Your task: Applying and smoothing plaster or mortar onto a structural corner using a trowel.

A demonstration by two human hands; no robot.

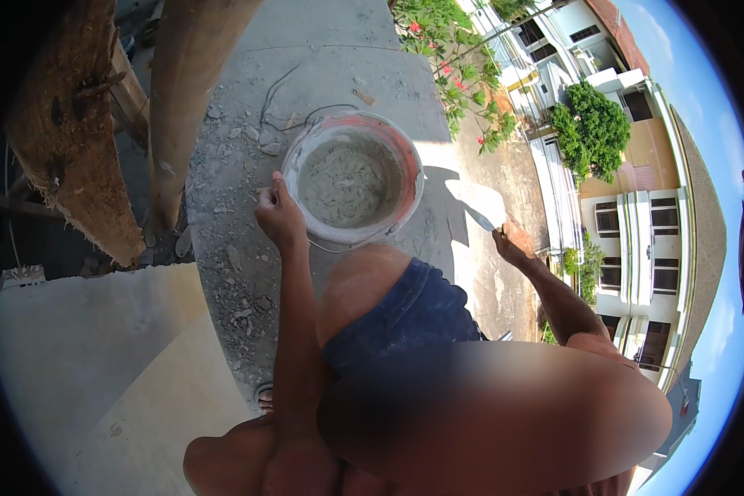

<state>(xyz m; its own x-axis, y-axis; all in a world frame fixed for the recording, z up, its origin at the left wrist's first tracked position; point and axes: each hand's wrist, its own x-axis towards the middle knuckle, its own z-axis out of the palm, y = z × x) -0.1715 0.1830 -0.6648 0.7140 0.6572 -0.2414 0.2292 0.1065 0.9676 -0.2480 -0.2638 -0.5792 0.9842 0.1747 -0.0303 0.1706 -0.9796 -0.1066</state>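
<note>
A round bucket [413,157] with a reddish inner wall, coated in pale residue, stands upright on the grey concrete in front of me. Wet grey mortar [347,186] with a lumpy surface lies inside it. My left hand [280,213] is closed at the bucket's left rim, its fingers curled and partly hidden. Out to the right, clear of the bucket, my right hand [517,242] grips a trowel [480,220] by its handle. The blade points up and to the left, and strong sunlight washes out part of it. My bare knee [360,285] is just below the bucket.
Broken rubble [244,310] lies left of the bucket, and a thin wire [274,95] curls behind it. A round wooden post [186,107] and a rough board [78,124] stand at the left. Past the slab's right edge are flowering shrubs [463,70] and houses [636,223].
</note>
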